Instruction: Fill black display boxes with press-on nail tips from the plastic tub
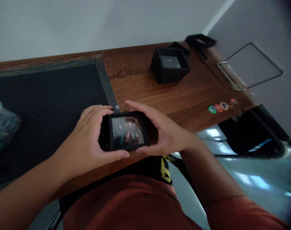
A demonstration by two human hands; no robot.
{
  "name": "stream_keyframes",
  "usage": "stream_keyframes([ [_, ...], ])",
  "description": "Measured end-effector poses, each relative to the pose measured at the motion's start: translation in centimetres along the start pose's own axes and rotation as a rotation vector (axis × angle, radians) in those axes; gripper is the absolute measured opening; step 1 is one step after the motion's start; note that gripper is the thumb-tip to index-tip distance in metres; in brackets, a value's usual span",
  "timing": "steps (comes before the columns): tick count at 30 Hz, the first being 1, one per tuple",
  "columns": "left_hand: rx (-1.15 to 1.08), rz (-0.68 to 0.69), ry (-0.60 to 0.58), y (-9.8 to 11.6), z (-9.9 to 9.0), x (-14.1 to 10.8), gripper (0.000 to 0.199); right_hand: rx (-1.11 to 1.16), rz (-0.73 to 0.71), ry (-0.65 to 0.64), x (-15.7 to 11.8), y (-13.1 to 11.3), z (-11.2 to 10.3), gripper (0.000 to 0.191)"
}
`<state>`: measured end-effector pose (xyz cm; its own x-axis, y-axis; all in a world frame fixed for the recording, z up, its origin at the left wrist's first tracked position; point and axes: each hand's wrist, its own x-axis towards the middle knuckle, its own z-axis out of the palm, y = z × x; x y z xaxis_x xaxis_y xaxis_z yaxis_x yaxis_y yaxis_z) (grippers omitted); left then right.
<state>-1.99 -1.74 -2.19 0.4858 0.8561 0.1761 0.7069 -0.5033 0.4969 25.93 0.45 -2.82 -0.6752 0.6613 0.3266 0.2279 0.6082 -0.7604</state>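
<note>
A small black box frame [146,131] with a glossy, reflective pane lies near the front edge of the table, partly over the dark mat's corner. My left hand [90,137] grips its left end, thumb along the near edge and fingers at the far edge. From the other side, my right hand [163,129] curls round the right end, its thumb on the near corner and its fingers reaching over the far side. What lies under the pane is hard to make out through the reflections.
Similar black frames [170,78] stand stacked toward the back, with another black frame [200,41] at the far corner. A clear plastic tub [3,127] sits on the dark mat [51,92] at left. A thin wire frame [252,65] and round stickers [224,106] are at right.
</note>
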Motion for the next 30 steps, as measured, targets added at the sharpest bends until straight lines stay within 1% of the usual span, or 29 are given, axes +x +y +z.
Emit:
stream_keyframes([
  [7,-0.013,0.004,-0.003,0.01,0.3,-0.14,0.094,0.03,-0.01,-0.035,-0.14,0.08,-0.24,0.107],
  [13,-0.022,-0.001,-0.013,-0.02,0.43,-0.31,0.093,0.022,-0.01,-0.032,-0.11,-0.01,-0.25,0.105],
  [18,-0.016,0.006,-0.01,0.06,0.31,-0.34,0.096,0.001,-0.031,-0.016,-0.16,0.07,-0.17,0.103],
  [26,-0.009,0.036,0.009,0.15,0.37,-0.11,0.1,0.026,-0.009,-0.013,-0.2,-0.01,-0.02,0.102],
  [28,-0.021,0.012,0.023,0.3,0.36,-0.07,0.098,0.019,-0.006,-0.005,-0.23,-0.14,-0.05,0.105],
  [30,-0.056,-0.043,0.025,0.54,0.21,-0.03,0.095,0.009,0.009,0.007,-0.32,-0.26,-0.1,0.11],
])
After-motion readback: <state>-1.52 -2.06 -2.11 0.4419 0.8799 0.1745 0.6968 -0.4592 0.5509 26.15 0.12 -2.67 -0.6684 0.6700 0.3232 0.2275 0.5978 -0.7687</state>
